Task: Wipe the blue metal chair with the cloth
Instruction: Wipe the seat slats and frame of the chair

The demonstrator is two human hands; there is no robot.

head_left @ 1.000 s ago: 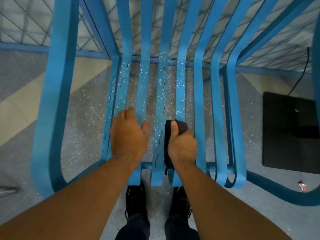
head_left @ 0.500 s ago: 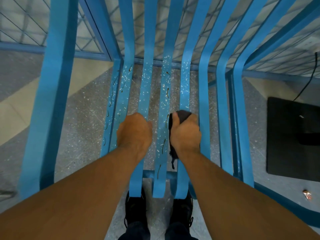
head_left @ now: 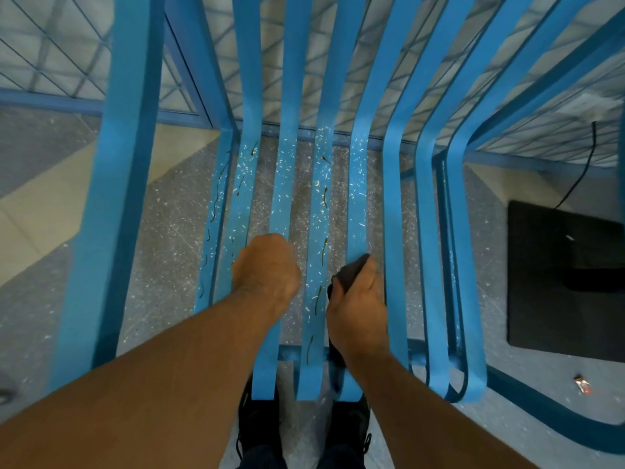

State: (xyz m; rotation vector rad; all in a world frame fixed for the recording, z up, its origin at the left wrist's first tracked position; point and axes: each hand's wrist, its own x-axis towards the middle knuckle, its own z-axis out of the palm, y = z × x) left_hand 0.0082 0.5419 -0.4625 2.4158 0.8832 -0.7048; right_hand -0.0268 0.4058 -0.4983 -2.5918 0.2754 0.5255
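**Speckled floor under a dusty blue chair, both hands on its seat**

Head view. Grey speckled floor (head_left: pixel 162 231) shows through the gaps of the chair (head_left: pixel 287 184), which fills most of the view from above. The chair is made of long blue metal slats that run from its front edge back along the seat and then bend up into the backrest. White flecks (head_left: pixel 319 170) and a few dark streaks lie on the middle slats of the seat; the slats on the chair's right side look cleaner.

The left hand (head_left: pixel 267 269) sits on a slat left of the chair's centre, knuckles up, fingers curled down over the slat and clenched on it. The right hand (head_left: pixel 358 306) is on a slat right of centre and grasps the cloth (head_left: pixel 350 269), a dark wad bunched under the fingers and thumb and pressed onto that slat. A loose end of the cloth hangs below the hand near the chair's front crossbar. One flecked slat lies bare between the two hands.

Black shoes (head_left: pixel 257 424) stand on the floor at the chair's front edge. Right of the chair lies a black mat (head_left: pixel 558 282), with a thin black cable (head_left: pixel 581 170) running to its far edge. A small wrapper (head_left: pixel 582 384) lies on the floor by the chair's right front corner. Wire mesh (head_left: pixel 50 55) stands behind the chair.
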